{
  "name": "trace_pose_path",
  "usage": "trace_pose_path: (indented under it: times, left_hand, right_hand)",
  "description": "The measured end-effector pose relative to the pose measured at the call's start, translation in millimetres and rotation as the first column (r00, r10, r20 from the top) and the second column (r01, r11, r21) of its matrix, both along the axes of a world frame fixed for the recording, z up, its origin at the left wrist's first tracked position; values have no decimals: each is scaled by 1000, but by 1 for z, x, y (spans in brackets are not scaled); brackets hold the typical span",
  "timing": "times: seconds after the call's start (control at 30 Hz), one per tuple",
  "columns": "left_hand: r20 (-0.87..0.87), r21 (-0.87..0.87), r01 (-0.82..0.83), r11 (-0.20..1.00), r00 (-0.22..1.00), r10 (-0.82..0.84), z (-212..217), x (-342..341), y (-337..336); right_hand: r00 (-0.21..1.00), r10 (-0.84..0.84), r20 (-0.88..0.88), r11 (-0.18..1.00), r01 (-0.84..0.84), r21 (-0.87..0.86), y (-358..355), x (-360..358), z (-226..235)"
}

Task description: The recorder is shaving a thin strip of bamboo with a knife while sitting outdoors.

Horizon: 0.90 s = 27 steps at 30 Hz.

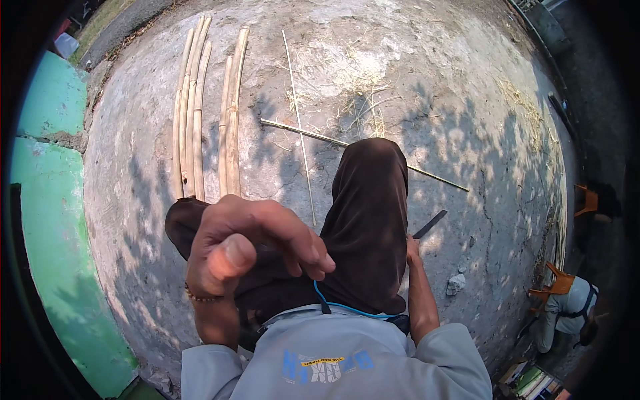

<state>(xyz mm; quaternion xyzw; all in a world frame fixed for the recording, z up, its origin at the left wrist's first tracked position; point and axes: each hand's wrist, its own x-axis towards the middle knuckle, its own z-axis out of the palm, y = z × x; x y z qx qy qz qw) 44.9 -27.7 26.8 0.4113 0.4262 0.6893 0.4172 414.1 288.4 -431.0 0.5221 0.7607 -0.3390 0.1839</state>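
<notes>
My left hand [250,243] is raised above my lap, close to the view. Its fingers curve loosely, the thumb stands apart from them, and nothing shows in its grasp. Low beside my right knee, my right hand [413,253] grips a knife with a long dark blade [431,224]. The blade points away to the right, just above or on the ground; the handle is hidden in the hand. A thin pale strip [297,110] lies lengthwise on the ground ahead. It crosses a greenish slender stick [437,177] that passes behind my right knee.
Split bamboo poles [197,113] lie in two groups ahead on the left. Pale shavings [363,80] are scattered on the concrete [433,80]. A green painted ledge [57,233] borders the left. At the lower right, a person [572,313] sits by an orange chair [559,283].
</notes>
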Motion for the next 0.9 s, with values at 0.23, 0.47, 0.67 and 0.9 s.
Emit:
trace_pose_path:
  times: [0.23,0.47,0.67,0.9]
  left_hand:
    - [30,-301,-392,870,908,419,-126,-103,70]
    - [-5,-141,-805,576,583,813,-38,-133,-3]
    - [337,-186,353,917,899,-278,-115,52,52]
    - [-716,-80,-991,111,135,685,-206,-100,-45]
  right_hand:
    - [996,83,33,995,-81,-50,2,-10,-10]
    - [999,29,-23,989,-25,143,-4,6,-7]
    - [983,147,111,989,-146,-22,1,-20,-12]
    - [974,226,33,974,-226,1,3,-22,-13]
